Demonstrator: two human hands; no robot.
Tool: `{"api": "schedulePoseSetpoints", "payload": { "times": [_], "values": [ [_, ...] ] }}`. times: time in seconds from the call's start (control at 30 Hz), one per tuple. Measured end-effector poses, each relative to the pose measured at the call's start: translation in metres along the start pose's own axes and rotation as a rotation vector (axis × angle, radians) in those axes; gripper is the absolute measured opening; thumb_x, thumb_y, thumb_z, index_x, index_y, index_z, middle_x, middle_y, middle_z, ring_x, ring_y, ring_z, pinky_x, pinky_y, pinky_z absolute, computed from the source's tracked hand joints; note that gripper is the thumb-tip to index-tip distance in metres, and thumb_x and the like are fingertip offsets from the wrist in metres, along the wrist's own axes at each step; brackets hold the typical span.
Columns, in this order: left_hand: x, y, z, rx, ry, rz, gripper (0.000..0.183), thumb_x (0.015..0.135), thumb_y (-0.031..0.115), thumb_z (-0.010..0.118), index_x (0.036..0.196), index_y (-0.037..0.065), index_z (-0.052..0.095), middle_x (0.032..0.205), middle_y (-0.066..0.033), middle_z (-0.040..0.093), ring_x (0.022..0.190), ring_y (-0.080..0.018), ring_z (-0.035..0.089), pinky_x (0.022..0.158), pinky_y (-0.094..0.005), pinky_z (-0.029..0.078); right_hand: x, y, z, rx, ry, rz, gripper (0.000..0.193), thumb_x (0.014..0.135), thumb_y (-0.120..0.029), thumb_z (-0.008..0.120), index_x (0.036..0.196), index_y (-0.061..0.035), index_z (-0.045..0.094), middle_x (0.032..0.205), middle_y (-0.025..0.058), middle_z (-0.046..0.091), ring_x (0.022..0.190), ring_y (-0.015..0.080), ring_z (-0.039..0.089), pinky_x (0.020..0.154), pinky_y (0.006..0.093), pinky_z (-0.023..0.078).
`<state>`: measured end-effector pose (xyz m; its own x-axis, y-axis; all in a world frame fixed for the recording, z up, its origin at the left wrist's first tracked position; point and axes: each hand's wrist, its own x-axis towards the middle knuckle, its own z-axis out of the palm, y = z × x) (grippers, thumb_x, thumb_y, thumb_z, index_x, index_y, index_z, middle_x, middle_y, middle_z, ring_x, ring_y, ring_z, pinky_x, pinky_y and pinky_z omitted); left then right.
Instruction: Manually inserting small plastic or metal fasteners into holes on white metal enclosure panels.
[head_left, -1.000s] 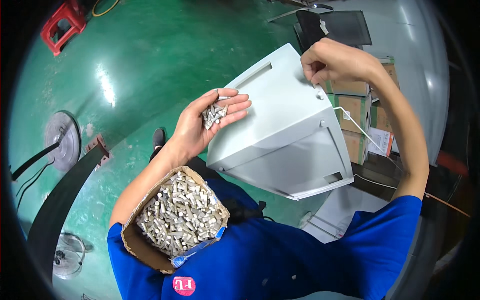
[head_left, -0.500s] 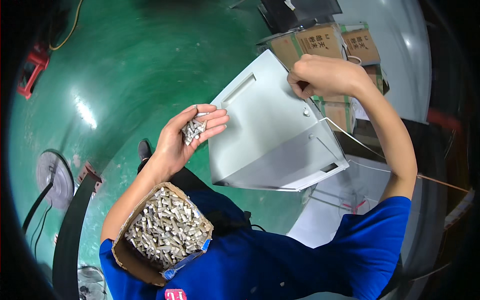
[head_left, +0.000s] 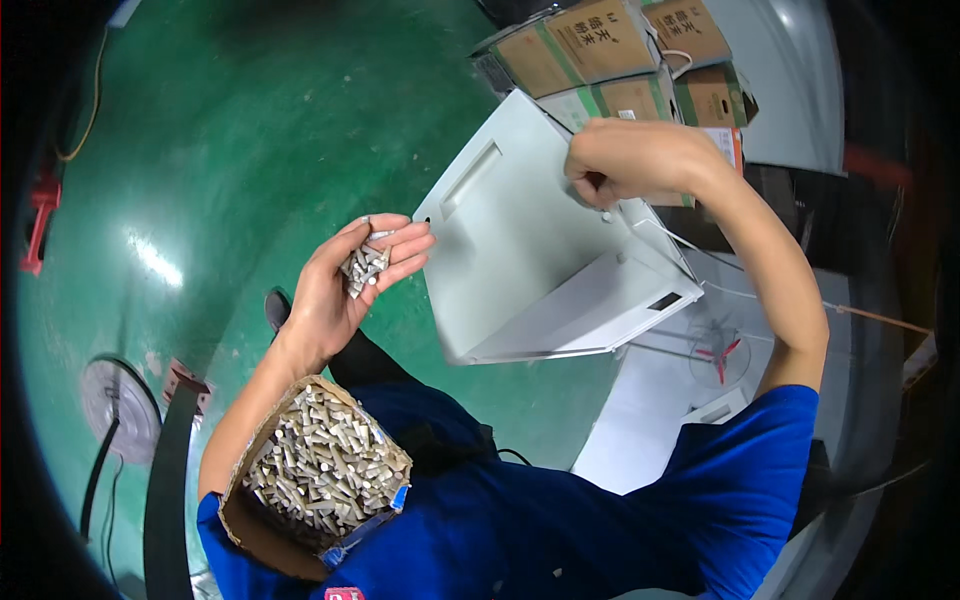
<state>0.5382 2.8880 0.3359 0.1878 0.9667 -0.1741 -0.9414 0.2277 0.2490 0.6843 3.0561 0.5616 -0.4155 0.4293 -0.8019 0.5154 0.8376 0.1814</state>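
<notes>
My left hand (head_left: 328,287) is palm up, its fingers loosely cupped around a small heap of tapered greyish-white plugs (head_left: 366,264). Across the top right edge of a pale grey metal casing (head_left: 505,240) reaches my right hand (head_left: 632,160), fingers closed and bent down. Whatever they pinch is hidden. A small white plug (head_left: 606,216) shows on the casing right by those fingertips. The casing has an oblong recess and a folded-up side wall. In the crook of my left arm, against my chest, rests a torn-edged cardboard box (head_left: 232,508) with many similar plugs inside.
Cardboard cartons (head_left: 590,45) are stacked beyond the casing. A white cord (head_left: 735,290) runs right from its edge. Below it, a red-bladed fan (head_left: 722,358) shows on the right. At left on the green floor (head_left: 240,130) stand a round metal base (head_left: 120,410) and a red object (head_left: 40,222).
The view has shifted, so the casing, cartons and floor items appear moved. My right fingertips are now closer to the white plug on the casing. My left hand still holds its heap.
</notes>
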Motion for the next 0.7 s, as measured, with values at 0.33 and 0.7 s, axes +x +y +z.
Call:
{"api": "schedulePoseSetpoints", "payload": {
  "times": [0.33,0.7],
  "values": [
    [0.000,-0.003,0.011,0.053,-0.016,-0.004,0.033,0.098,0.017,0.035,0.115,-0.009,0.046,0.122,-0.0279,0.052,0.117,-0.0370,0.051,0.101,-0.0418,0.044,-0.018,-0.003,0.028,-0.239,0.423,-0.194,0.012,0.069,0.000,0.055,0.058,0.0060,0.054,0.054,0.0178,0.056,0.052,0.0296,0.060,0.052,0.0385,0.048],
    [-0.015,-0.013,0.021,0.007,0.158,0.037,0.046,0.098,0.010,0.037,0.139,-0.006,0.025,0.147,-0.0203,0.025,0.134,-0.0338,0.028,0.112,-0.0433,0.031,0.014,-0.016,0.016,-0.467,-0.192,0.094,0.015,0.071,-0.017,0.069,0.072,-0.0020,0.070,0.078,0.0104,0.068,0.068,0.0244,0.062,0.058,0.0426,0.050]
  ]
}}
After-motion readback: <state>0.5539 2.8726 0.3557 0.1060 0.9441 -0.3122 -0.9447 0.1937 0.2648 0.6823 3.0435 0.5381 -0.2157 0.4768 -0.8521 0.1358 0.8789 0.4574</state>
